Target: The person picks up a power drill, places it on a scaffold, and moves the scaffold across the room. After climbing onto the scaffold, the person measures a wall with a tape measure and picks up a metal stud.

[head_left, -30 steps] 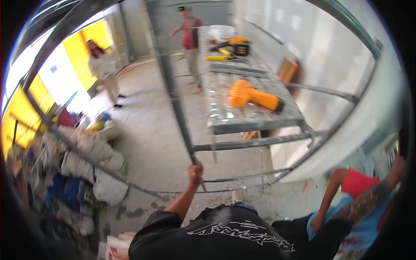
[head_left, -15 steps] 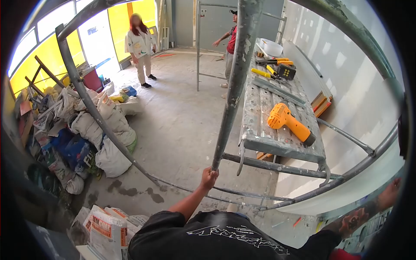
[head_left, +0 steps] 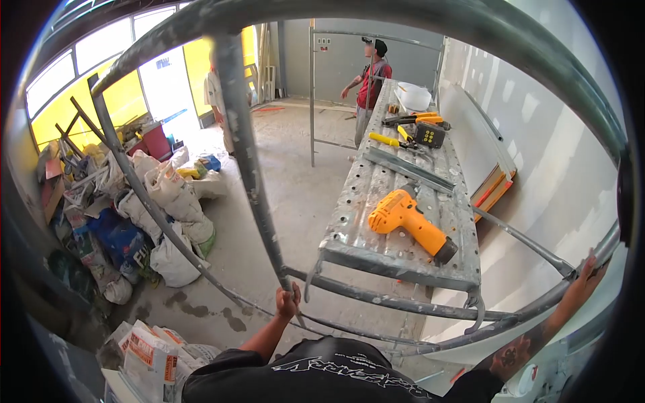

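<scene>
My left hand [head_left: 287, 301] is closed around the lower part of an upright grey scaffold pole [head_left: 250, 161]. At the far right, my right hand [head_left: 589, 277] grips the curved side pipe of the scaffold frame [head_left: 608, 243], its fingers pointing up. Between and beyond my hands lies a perforated metal plank [head_left: 336, 232], hooked onto a crossbar. An orange cordless drill [head_left: 410, 221] lies on its near end. Behind it are a loose metal channel [head_left: 410, 169], yellow-handled pliers [head_left: 384, 139], a black box-shaped tool [head_left: 430, 135] and a white container [head_left: 414, 97].
Filled sacks and debris [head_left: 181, 225] are piled at left, with printed bags [head_left: 148, 356] at lower left. A person in a red top [head_left: 376, 84] stands beyond the plank; another [head_left: 215, 91] is partly behind the pole. Boards [head_left: 494, 191] lean against the right wall.
My right hand has come up from the lower right edge onto the side pipe. The view has shifted, so the pole and plank appear farther left. My left hand still holds the pole.
</scene>
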`<state>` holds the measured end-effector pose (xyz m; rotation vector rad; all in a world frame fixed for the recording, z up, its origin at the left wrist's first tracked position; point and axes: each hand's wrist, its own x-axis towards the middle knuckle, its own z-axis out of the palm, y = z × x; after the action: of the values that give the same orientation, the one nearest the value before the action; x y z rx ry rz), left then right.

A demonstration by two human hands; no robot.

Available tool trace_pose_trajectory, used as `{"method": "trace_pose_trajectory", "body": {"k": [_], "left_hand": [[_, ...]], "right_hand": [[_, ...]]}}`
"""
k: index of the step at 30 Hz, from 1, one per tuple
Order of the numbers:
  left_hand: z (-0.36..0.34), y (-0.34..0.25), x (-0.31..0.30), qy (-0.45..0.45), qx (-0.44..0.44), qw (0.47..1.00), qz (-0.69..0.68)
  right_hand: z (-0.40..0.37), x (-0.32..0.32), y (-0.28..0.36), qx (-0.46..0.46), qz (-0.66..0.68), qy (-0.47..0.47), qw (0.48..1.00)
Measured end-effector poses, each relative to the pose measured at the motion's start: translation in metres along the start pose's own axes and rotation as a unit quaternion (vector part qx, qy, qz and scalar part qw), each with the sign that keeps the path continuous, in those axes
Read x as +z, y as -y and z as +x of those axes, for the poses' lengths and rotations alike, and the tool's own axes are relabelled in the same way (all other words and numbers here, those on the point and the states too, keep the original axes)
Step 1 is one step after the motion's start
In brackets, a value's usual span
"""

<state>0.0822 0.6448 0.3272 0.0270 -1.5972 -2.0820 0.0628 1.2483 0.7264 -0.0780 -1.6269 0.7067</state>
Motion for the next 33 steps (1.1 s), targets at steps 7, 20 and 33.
{"method": "trace_pose_trajectory", "body": {"k": [7, 20, 33], "left_hand": [[-0.009, 0.069, -0.033, -0.111, -0.005, 0.993, -0.039], [-0.009, 0.036, -0.002, -0.16, 0.017, 0.987, -0.007], [-0.018, 0.059, -0.019, -0.161, -0.021, 0.986, -0.03]], "right_hand": [[-0.032, 0.007, 0.018, 0.211, 0.316, 0.043, 0.924], [-0.036, 0.009, 0.008, 0.212, 0.337, 0.04, 0.916], [-0.038, 0.014, 0.01, 0.199, 0.334, 0.04, 0.921]]}}
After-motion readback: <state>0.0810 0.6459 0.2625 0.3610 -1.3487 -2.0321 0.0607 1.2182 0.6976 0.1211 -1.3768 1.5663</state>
